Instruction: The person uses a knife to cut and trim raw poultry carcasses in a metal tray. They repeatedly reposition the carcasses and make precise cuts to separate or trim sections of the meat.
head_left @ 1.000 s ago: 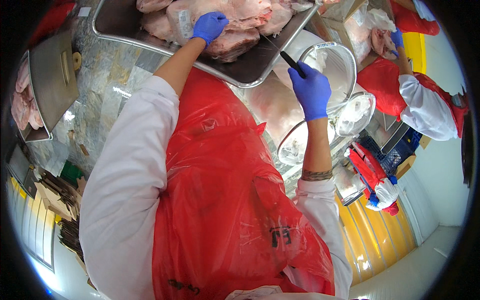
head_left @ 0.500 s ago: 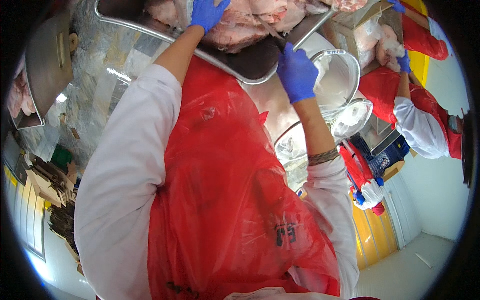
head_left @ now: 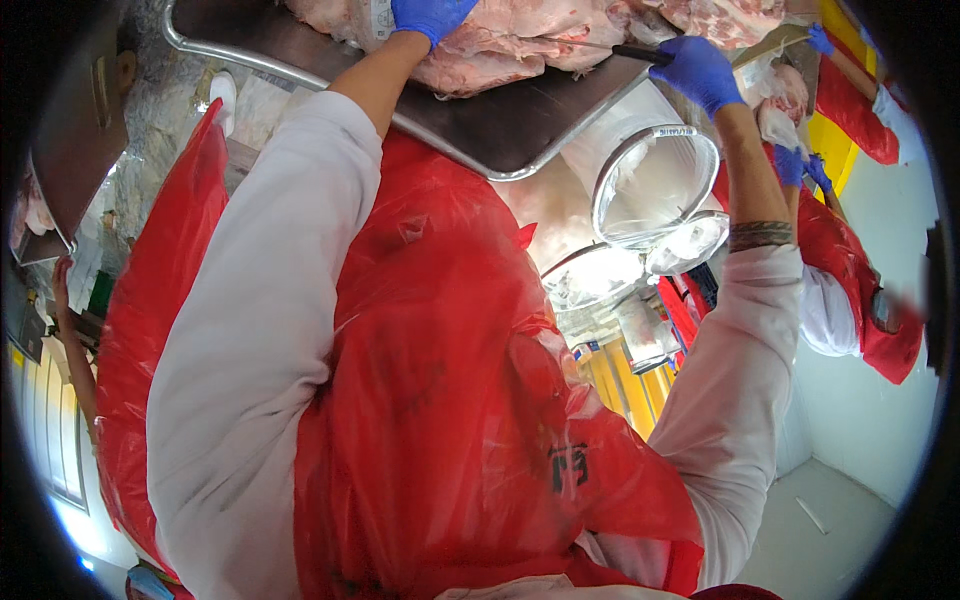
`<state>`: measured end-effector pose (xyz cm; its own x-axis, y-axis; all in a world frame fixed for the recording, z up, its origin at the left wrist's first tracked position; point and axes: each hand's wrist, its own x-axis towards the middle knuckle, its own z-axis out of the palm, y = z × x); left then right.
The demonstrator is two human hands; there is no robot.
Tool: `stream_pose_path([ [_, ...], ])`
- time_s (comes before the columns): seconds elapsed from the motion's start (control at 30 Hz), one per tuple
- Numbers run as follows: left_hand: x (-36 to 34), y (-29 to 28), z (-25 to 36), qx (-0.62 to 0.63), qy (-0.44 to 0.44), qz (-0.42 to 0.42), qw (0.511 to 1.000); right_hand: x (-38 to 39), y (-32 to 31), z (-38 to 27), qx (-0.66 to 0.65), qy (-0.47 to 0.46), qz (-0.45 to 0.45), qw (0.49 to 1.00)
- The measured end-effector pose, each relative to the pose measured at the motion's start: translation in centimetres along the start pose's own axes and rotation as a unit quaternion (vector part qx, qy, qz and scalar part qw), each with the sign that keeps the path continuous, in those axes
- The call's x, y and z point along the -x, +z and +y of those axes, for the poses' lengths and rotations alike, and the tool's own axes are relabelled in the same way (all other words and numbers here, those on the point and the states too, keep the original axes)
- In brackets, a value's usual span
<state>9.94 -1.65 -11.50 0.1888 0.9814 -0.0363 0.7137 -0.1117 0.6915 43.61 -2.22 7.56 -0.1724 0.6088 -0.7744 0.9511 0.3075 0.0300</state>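
Observation:
Large pieces of raw pale pink meat (head_left: 490,68) lie on a dark metal tray with a bright rim (head_left: 500,130) at the top of the view. My left hand (head_left: 432,20), in a blue glove, holds the meat from above; the top edge cuts off its fingertips. Farther right, my gloved right hand (head_left: 698,76) is closed round the dark handle of a knife (head_left: 640,53). Its thin blade points left, lying against the meat, and the tip is hard to make out. More marbled meat (head_left: 725,20) sits beyond my right hand.
Right of the tray stand tubs lined with clear plastic (head_left: 655,185). A co-worker in a red apron (head_left: 850,250) is at the right, near bagged meat (head_left: 782,105). Another person's red apron (head_left: 165,330) is close on my left, beside a metal container (head_left: 80,120).
My right hand has moved up and to the right with the knife, baring more of its blade. A person in a red apron has come into view on the left.

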Motion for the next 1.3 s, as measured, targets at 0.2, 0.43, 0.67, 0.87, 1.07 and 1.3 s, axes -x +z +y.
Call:
stream_pose_path([
  [0.2, -0.2, 0.2, -4.5, -0.158, 0.243, 0.014, 0.957, -5.0, -6.0, -1.0, 0.035, -0.03, -0.029, 0.999],
  [0.43, -0.5, 0.2, -0.2, -0.037, 0.014, 0.017, 0.999, 2.7, -4.3, -6.8, 0.006, -0.025, 0.017, 1.0],
  [0.67, 0.2, 0.2, -0.5, -0.055, 0.011, -0.04, 0.998, 13.1, 1.6, -12.7, -0.047, 0.106, 0.034, 0.993],
  [0.87, 5.5, 4.0, -0.6, -0.021, 0.139, -0.164, 0.976, 18.4, 4.3, -16.1, -0.239, 0.246, 0.071, 0.937],
  [1.07, 8.6, 7.3, 2.0, 0.011, 0.123, -0.12, 0.985, 20.9, 10.5, -19.6, -0.365, 0.344, 0.109, 0.858],
  [1.3, 6.9, 7.2, 2.6, -0.05, 0.111, -0.125, 0.985, 22.0, 12.1, -22.6, -0.414, 0.368, 0.119, 0.824],
])
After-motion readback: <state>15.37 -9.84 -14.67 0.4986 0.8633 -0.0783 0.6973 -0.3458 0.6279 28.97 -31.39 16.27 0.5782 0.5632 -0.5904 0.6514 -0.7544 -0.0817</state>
